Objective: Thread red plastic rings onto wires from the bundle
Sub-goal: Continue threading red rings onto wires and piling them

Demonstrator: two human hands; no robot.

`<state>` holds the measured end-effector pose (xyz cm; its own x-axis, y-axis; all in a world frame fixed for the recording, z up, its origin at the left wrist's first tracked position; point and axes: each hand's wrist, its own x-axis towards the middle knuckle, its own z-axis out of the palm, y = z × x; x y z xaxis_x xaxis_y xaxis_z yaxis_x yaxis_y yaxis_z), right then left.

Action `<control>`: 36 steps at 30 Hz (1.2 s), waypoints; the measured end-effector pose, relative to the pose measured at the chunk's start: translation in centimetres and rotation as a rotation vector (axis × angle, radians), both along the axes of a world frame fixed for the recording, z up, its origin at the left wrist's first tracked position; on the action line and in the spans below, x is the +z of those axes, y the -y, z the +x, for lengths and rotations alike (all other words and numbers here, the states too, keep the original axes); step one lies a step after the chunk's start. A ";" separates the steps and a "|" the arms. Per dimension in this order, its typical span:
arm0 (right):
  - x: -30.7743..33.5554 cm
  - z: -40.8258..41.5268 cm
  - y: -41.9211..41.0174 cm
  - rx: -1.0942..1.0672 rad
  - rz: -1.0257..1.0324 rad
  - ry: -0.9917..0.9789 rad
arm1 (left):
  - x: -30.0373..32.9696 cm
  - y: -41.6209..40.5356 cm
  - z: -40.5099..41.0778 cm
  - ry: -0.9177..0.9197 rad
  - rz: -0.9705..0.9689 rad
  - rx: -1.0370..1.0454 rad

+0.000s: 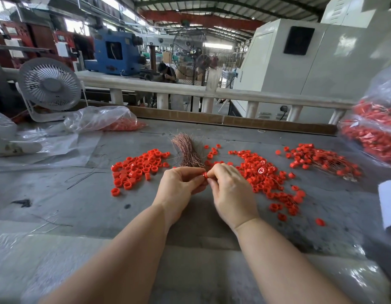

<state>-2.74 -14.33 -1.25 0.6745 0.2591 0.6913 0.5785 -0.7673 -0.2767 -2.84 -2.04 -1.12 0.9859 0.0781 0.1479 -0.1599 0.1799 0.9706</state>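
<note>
A bundle of thin copper-coloured wires (185,150) lies on the grey table, its near end just beyond my fingers. My left hand (179,185) and my right hand (229,191) meet at the table's middle and pinch one red plastic ring (204,174) between their fingertips. Whether a wire runs through that ring is hidden by my fingers. A heap of loose red rings (138,166) lies to the left of the bundle. A larger heap (264,176) spreads to the right of my hands.
Rings with wires on them (321,161) lie far right, beside clear bags of red parts (374,132). Another bag of rings (115,121) and a white desk fan (49,86) sit back left. Loose dark wires (85,176) lie left. A white roll (389,205) stands at the right edge.
</note>
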 end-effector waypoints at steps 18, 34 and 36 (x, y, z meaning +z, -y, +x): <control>-0.1 0.0 -0.2 -0.016 -0.036 -0.004 | -0.3 0.1 0.4 0.008 0.039 0.010; 0.0 0.0 -0.4 -0.029 -0.050 -0.004 | -0.4 -0.1 0.5 -0.001 0.038 0.014; 0.0 0.0 -0.5 -0.029 -0.049 -0.007 | -0.4 -0.1 0.5 -0.001 0.036 0.014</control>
